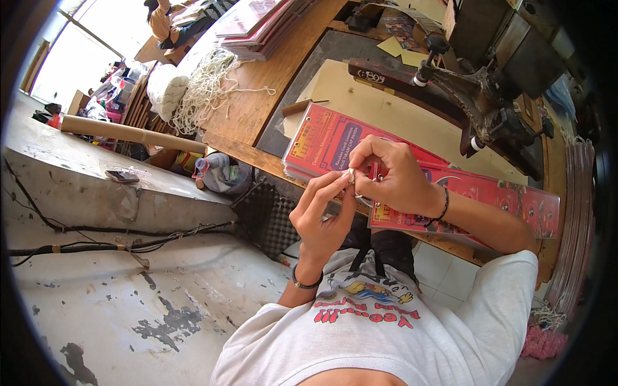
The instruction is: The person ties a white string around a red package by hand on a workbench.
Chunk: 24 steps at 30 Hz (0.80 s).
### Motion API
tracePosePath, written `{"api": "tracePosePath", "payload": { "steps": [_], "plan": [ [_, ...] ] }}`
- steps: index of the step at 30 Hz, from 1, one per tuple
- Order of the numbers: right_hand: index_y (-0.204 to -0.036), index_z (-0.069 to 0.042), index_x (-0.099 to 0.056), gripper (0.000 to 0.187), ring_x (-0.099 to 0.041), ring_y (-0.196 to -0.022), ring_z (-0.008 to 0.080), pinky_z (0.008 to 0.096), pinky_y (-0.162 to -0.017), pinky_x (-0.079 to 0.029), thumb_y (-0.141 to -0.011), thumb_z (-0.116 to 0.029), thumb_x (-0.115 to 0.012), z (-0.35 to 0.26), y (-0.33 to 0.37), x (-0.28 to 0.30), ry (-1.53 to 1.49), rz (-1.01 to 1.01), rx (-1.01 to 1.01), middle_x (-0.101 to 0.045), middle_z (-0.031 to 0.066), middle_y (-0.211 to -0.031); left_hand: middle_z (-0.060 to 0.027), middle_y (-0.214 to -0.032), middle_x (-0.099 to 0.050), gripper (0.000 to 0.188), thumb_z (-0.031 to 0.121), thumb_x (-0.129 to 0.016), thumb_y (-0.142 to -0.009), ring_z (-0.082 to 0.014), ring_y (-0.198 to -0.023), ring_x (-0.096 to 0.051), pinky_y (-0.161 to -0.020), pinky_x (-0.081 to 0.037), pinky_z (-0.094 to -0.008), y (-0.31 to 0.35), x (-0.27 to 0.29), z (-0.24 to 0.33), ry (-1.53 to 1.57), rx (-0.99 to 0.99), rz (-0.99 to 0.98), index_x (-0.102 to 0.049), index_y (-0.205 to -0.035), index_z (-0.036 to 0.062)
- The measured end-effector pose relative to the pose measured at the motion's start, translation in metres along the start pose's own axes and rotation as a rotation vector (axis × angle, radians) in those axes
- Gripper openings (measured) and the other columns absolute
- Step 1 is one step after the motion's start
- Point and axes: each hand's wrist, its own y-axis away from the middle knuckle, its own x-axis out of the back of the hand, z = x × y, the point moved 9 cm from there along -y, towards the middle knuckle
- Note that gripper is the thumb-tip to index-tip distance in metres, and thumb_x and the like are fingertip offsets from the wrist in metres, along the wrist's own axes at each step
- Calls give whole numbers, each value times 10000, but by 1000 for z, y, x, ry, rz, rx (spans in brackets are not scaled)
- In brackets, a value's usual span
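Note:
My left hand [324, 215] and my right hand [393, 177] meet at the middle of the view, fingertips pinched together. Between them is a short bit of white cord [351, 175], mostly hidden by the fingers. Below and behind the hands lies a stack of red printed sheets [322, 138] with a glossy cover and a metal eyelet at its upper left corner. More red sheets [515, 204] spread to the right beneath my right forearm.
On the wooden table [254, 96], a heap of white cords [209, 87] lies at far left, near stacked sheets [257, 29]. A dark metal machine [473, 90] stands at far right. A bundle of hanging sheets [576, 225] borders the right side. Another person [170, 26] sits far left.

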Motion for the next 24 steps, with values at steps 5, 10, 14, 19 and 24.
{"api": "tracePosePath", "payload": {
  "steps": [5, 10, 14, 19, 24],
  "plan": [
    [-882, -6, -648, 108, -669, -716, 160, 293, -671, -540, -786, -43, -679, -4, -2, -1, -44, 9, 33, -677, 101, -794, -122, -961, -708, 284, -106, -753, -747, -201, -819, -700, -711, -563, -284, 1, 3, -1, -33, -48, 21, -710, -998, 20],
    [-885, -18, -680, 107, -688, -730, 149, 284, -659, -548, -778, -21, -688, -20, -2, 2, 73, 8, 245, -700, 102, -820, -120, -957, -706, 293, -112, -749, -739, -209, -819, -701, -717, -567, -290, 3, 3, 2, -30, -59, 43, -711, -998, 21],
    [-893, -16, -687, 117, -692, -729, 135, 270, -664, -554, -776, -6, -687, -12, 1, 6, -1, 52, 188, -701, 93, -808, -129, -971, -701, 295, -112, -735, -748, -215, -825, -701, -722, -568, -292, 2, 0, 6, 20, -65, 32, -712, -1013, 16],
    [-926, 17, -669, 120, -680, -764, 94, 240, -692, -549, -808, 33, -655, -2, 2, 6, -155, 38, 78, -693, 70, -830, -145, -979, -693, 266, -106, -692, -800, -216, -827, -700, -717, -568, -286, 1, 0, 4, 39, -24, -8, -707, -1043, 2],
    [-934, 41, -645, 105, -667, -790, 77, 229, -709, -549, -830, 44, -649, 3, 0, 1, -274, -14, 6, -683, 61, -865, -129, -966, -679, 164, -78, -613, -909, -158, -776, -674, -661, -574, -276, 4, -5, -33, 525, 388, 52, -668, -1063, -61]
  ]
}}
